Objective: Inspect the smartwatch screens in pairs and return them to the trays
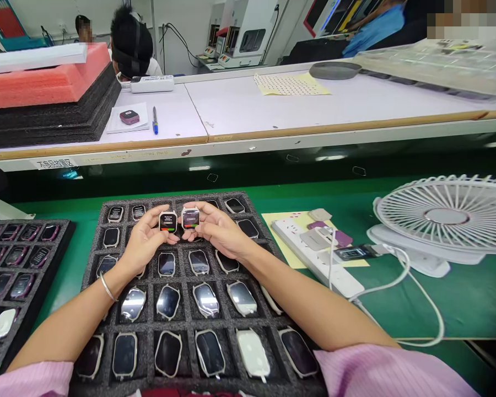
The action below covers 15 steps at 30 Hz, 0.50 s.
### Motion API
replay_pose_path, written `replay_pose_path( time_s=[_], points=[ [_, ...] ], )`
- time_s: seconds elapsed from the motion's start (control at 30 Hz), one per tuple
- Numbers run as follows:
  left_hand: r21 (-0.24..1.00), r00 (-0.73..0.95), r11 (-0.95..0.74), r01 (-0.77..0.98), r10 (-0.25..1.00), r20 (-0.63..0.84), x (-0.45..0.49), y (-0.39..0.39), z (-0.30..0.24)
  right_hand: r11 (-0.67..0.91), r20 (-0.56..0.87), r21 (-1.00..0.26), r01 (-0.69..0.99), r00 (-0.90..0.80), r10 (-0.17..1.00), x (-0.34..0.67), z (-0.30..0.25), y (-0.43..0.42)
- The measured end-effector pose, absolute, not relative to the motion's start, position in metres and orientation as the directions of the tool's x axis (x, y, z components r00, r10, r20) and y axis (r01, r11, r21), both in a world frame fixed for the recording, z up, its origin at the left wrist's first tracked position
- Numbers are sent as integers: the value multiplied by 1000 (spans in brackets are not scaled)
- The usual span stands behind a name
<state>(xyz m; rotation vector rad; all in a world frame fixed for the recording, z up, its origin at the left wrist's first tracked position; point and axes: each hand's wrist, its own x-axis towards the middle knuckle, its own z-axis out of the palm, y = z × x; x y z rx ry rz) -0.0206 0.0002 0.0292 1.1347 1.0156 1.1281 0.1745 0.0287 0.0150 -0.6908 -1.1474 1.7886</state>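
My left hand (149, 237) is closed around a smartwatch case (167, 221) whose lit screen shows text with a red and green strip along the bottom. Right beside it, my right hand (215, 230) grips a second smartwatch case (190, 219), also lit. Both are held upright over the far rows of a black foam tray (147, 338). Strapless watch cases sit in the tray's square pockets, mostly dark-screened, such as the watch (168, 302). One pocket near the front holds a white-faced piece (253, 353). My forearms cover some pockets.
At left lies another foam tray (60, 251) of purple-rimmed watches. To the right are a power strip (314, 259), a small meter (353, 252) with white cables, and a white fan (446, 215). A raised shelf (231, 118) crosses behind, with foam blocks (45, 82) and a pen (155, 120).
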Motion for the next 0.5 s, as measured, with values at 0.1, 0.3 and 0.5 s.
replay_pose_path(
  time_s=[0.1,0.3,0.5],
  points=[
    [988,155,61,-141,987,-39,-20,1,29,-188,8,-907,-376,-461,888,174,14,29],
    [987,157,61,-151,987,-37,-21,1,28,-193,5,-902,-386,-456,890,174,14,29],
    [986,163,58,-154,986,-32,-21,1,27,-186,7,-911,-368,-464,886,175,14,29]
  ],
)
